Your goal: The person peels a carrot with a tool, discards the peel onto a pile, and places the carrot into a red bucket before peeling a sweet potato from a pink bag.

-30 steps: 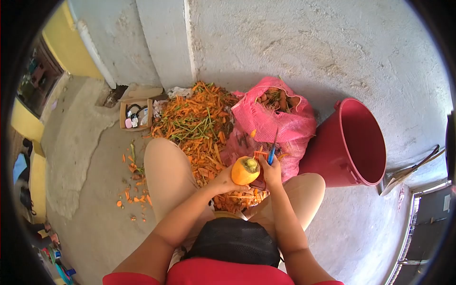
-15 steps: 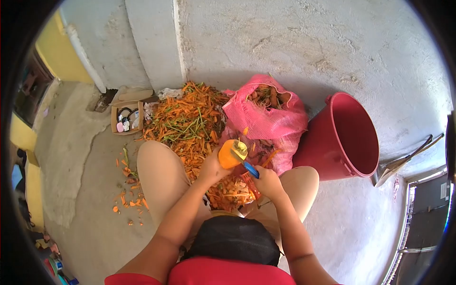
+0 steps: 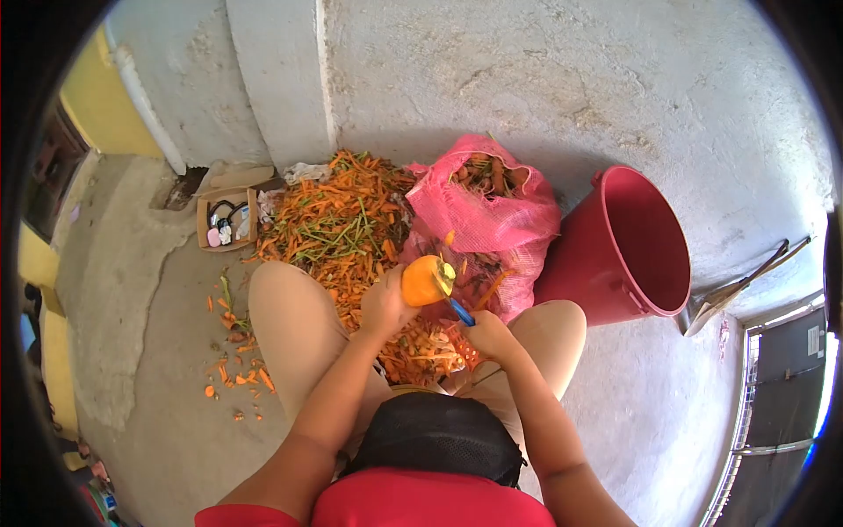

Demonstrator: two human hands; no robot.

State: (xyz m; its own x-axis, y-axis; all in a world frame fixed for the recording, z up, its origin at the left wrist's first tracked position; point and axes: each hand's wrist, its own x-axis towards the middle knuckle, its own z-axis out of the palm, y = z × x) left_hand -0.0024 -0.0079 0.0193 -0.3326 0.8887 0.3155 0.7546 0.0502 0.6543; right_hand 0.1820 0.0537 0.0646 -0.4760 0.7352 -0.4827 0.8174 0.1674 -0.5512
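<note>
My left hand is wrapped round a thick orange carrot, its yellow-green end facing right. In my right hand is a blue-handled knife, its handle pointing up and left toward that end. Most of the blade is hidden behind or against the carrot. Below both hands, between my knees, lie orange peelings and pieces in what looks like an orange-red perforated container, only partly visible. Straight ahead stands a pink mesh sack with more carrots showing in its mouth.
A large heap of orange and green trimmings lies left of the sack. Further left sits a small cardboard box with odds and ends. A tall red bin tilts at right, near a long-handled dustpan. Scraps litter the floor.
The carrot has turned in my left hand, so its yellow-green end now shows more from the side. My right hand and the knife have shifted slightly left. The whole view has shifted a little.
</note>
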